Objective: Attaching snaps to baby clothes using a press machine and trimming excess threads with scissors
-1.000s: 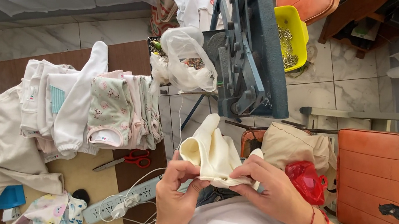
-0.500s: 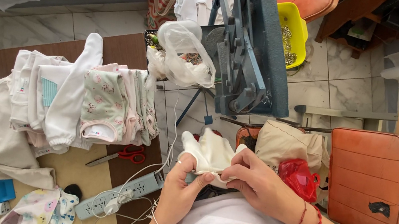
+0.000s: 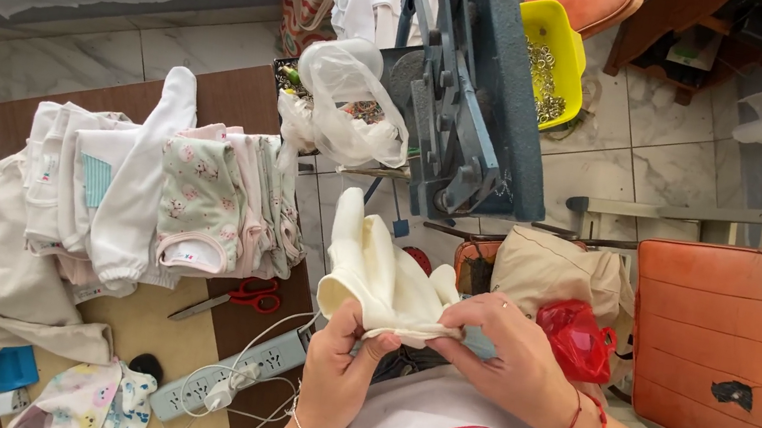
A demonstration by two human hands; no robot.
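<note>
Both of my hands grip a small cream garment (image 3: 379, 279) just in front of my chest. My left hand (image 3: 346, 365) pinches its lower edge from below. My right hand (image 3: 507, 364) holds the same edge from the right, with red cords around the wrist. The cloth stands up in folded lobes above my fingers. A stack of baby clothes (image 3: 167, 197) in white and pale prints lies on the brown table (image 3: 227, 100) to the left.
Red-handled scissors (image 3: 233, 298) and a grey power strip (image 3: 253, 366) with white cables lie near my left hand. A blue metal press (image 3: 464, 96), a clear plastic bag (image 3: 348, 98) and a yellow bin (image 3: 550, 58) stand ahead. An orange chair seat (image 3: 709, 344) sits at right, a red bag (image 3: 576, 339) beside it.
The cream garment has been drawn down toward my chest and gathered, then raised a little again. Both hands have kept their hold on its lower edge.
</note>
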